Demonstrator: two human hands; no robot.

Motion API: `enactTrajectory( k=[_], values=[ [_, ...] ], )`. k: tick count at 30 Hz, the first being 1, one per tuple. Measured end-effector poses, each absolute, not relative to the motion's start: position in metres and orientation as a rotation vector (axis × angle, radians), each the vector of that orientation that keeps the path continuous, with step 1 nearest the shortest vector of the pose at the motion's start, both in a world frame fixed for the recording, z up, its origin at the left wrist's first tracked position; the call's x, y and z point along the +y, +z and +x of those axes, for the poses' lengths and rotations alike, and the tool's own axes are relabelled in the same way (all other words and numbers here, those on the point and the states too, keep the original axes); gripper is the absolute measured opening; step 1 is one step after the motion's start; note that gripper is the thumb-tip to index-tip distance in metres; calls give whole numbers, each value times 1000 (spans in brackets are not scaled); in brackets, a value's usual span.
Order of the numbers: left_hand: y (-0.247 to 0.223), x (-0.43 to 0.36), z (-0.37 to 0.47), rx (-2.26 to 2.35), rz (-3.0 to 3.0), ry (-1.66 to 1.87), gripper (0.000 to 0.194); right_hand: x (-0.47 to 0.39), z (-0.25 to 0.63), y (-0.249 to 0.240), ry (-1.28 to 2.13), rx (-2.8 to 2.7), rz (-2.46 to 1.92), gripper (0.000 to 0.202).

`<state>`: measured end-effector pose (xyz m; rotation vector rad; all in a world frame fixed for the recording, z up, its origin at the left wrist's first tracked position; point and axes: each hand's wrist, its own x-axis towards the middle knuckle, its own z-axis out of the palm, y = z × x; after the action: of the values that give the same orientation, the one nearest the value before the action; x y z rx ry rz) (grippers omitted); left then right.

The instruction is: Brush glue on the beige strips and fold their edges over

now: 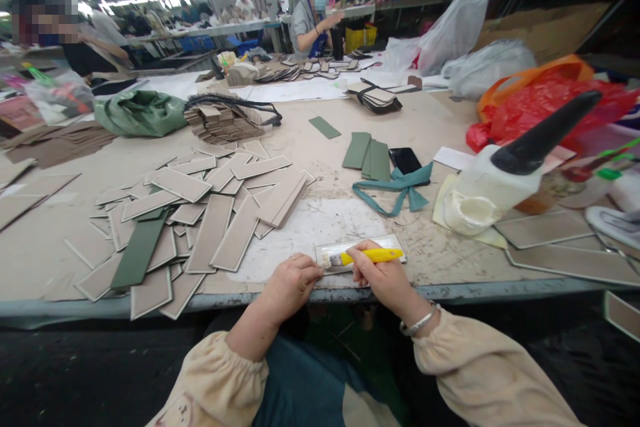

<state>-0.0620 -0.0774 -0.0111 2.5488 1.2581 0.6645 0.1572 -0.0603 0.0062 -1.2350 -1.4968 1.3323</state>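
Brush (384,255): yellow handle, held low over the table's near edge, roughly level; pale bristles (325,259) at the left end of a thin panel (391,241).
Right hand (384,279): closed around the brush, thumb and fingers on the handle near the metal collar; rear of handle sticks out past them.
Left hand (293,280): fingers curled, mostly closed, tips at the panel's near left corner. Pinch or light press: cannot tell.
Panel position: flat on a white sheet (300,240), close to the table edge, long side running left to right.
Brush, handling (judged): light; handle stiff, probably plastic, smooth enough to turn if fingers are wet. Bristles soft, should splay under pressure.
Brush, where to hold: front of handle, just behind the collar, for control of the tip; bristles to be kept free of fingers.
Panel, handling (judged): light, fairly stiff board, likely to crease at the corners if forced. Top shines as if wet, so probably slick or tacky; may skid on the sheet.
Panel, where to hold: by its narrow end or long edges, fingertips off the shiny face.
Pile (200,240): loose beige panels with pale borders, overlapping, left of the sheet; low friction likely, could slide if nudged.
White container (493,190): right of the sheet, black spout (547,133) angled up; contents uncertain.
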Motion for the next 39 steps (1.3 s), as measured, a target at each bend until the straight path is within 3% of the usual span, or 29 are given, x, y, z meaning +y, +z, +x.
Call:
enactTrajectory(
  k=[10, 32, 39],
  values=[
    [-10, -77, -61, 1288, 2532, 653, 17, -53, 180, 11, 1062, -1743, -1352, 25],
    [-8, -75, -61, 1251, 2527, 695, 17, -45, 272, 21, 598, -1723, -1633, 28],
    [-8, -75, -61, 1257, 2530, 674, 17, -47, 272, 19, 789, -1378, -1527, 33]
  ],
)
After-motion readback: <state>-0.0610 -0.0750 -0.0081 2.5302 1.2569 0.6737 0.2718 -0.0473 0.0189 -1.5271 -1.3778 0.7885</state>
